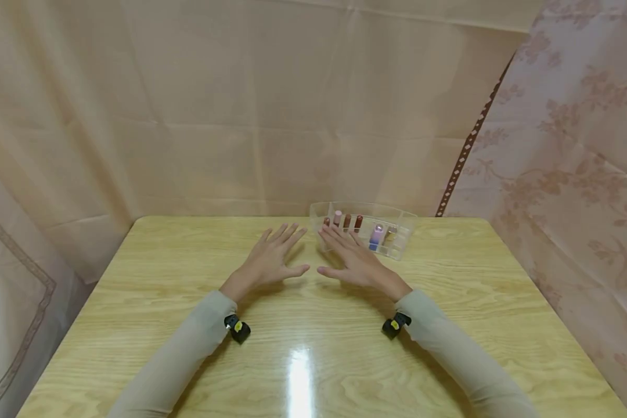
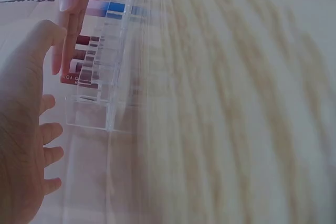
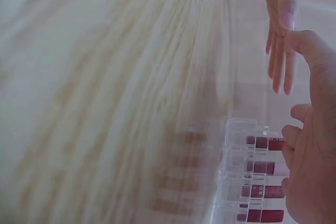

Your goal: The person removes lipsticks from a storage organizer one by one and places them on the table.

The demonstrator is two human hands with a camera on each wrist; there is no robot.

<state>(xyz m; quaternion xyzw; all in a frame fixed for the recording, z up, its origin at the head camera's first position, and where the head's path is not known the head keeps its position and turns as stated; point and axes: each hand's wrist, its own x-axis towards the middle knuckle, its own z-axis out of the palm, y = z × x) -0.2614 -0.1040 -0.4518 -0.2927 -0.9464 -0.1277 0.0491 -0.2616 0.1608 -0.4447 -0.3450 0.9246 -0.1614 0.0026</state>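
My left hand (image 1: 266, 258) is held over the table with its fingers spread and nothing in them. Opposite it, my right hand (image 1: 356, 261) is also spread and holds nothing; its fingers overlap the near left part of a clear plastic organizer (image 1: 403, 247) in the head view. In the organizer stand several lip gloss tubes (image 1: 358, 223) with dark red or pink parts, a purple-and-blue bottle (image 1: 376, 238) and a small gold-toned item (image 1: 391, 234). The right wrist view shows the tubes (image 3: 262, 191) in separate slots beside the right fingers. Whether that hand touches the organizer I cannot tell.
The wooden table (image 1: 188, 360) has its far edge against a beige curtain (image 1: 292, 116). A floral curtain (image 1: 580, 145) hangs on the right. Black wrist cameras (image 1: 237, 329) are strapped over both sleeves. A light reflection lies on the near tabletop.
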